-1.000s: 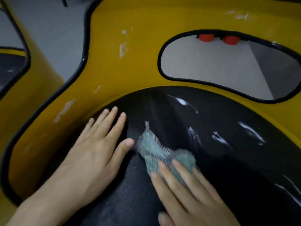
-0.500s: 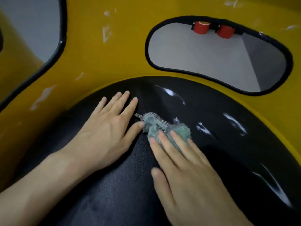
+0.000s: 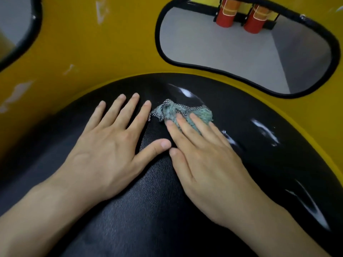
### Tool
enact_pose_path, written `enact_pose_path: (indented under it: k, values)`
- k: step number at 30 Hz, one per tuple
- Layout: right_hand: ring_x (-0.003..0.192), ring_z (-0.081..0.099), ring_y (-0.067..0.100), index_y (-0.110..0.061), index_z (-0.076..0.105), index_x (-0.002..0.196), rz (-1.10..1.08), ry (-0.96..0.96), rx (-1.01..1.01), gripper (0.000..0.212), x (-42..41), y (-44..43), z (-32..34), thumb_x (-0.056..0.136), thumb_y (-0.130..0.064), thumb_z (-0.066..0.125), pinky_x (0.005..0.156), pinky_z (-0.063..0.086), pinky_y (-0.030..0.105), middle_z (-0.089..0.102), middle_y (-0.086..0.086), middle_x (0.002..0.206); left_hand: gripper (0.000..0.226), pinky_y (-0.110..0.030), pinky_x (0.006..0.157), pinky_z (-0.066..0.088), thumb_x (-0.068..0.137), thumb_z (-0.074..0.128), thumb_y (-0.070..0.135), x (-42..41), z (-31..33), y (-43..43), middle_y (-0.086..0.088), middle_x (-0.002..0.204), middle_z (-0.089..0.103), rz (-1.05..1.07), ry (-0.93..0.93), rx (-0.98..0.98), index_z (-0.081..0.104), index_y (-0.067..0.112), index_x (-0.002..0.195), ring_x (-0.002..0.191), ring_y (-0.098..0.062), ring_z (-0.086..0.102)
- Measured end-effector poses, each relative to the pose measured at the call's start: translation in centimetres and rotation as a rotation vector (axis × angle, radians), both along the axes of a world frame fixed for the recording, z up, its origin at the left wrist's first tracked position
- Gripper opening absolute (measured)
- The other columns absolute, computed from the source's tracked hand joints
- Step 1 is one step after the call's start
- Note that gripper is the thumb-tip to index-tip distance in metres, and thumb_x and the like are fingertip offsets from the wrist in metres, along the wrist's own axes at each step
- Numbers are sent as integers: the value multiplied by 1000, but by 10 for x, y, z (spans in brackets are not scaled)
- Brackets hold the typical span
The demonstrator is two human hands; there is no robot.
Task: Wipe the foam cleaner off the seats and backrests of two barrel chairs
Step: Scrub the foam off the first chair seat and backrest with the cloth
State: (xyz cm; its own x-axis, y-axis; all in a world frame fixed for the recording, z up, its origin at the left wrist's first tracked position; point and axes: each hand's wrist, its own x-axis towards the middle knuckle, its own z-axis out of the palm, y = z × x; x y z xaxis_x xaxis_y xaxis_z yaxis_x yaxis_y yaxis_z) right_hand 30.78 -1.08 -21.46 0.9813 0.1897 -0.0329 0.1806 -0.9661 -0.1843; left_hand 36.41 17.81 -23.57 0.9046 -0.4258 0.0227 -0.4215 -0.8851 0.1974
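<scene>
while the left hand (image 3: 104, 151) lies flat with fingers spread on the black seat (image 3: 148, 210), the right hand (image 3: 206, 160) presses straight fingers down on a crumpled green cloth (image 3: 182, 113) near the seat's back edge. the two thumbs nearly touch. white foam streaks (image 3: 265, 132) lie on the seat to the right of the cloth, and more foam marks dot the yellow backrest (image 3: 96, 47). two red cylinders (image 3: 239, 15) show through the backrest's oval opening.
</scene>
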Motion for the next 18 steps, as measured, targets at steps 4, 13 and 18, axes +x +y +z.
enact_pose_path:
  k: [4,13,18]
  values:
    - [151,26,16,-23,40,154,32,-41,4,58,-48,-13,-8,105,-44,17,117,23,42,36,-6,160,104,-40,127,-5,81,-6,92,1,1,1,3,170,-1,-5,6,10,7,31,164,157,-14,-8]
    - [152,23,17,-25,38,155,49,17,-59,59,-47,-19,-3,104,-46,17,117,19,42,32,-5,162,119,-45,127,-7,67,-2,104,0,4,-2,2,171,-9,-14,18,39,-1,34,163,155,-14,-18]
    - [153,-13,8,-31,3,161,1,56,-60,67,0,-7,5,97,-49,2,126,0,41,-4,-12,168,119,-46,127,-7,66,-2,104,-1,5,-1,2,170,-10,-22,16,41,-3,35,162,154,-13,-20]
